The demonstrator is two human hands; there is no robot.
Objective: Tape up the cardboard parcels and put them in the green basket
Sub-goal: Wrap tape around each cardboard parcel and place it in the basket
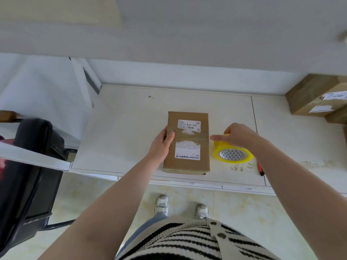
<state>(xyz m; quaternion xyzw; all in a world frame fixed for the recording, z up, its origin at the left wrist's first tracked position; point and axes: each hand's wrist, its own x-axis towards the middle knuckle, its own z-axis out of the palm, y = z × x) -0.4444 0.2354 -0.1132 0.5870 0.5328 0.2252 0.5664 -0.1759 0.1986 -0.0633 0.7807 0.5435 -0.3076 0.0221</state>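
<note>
**Taping under way, basket not in sight**

Taping looked partly done: a band already crossed the parcel (186, 143) on the worktop (120, 128). Left hand (163, 145) pressed its left edge, fingers straight. Right hand (239, 136), right of the parcel, gripped the tape roll (232, 153). Two more boxes (317, 96) waited far right. No green basket showed.
</note>
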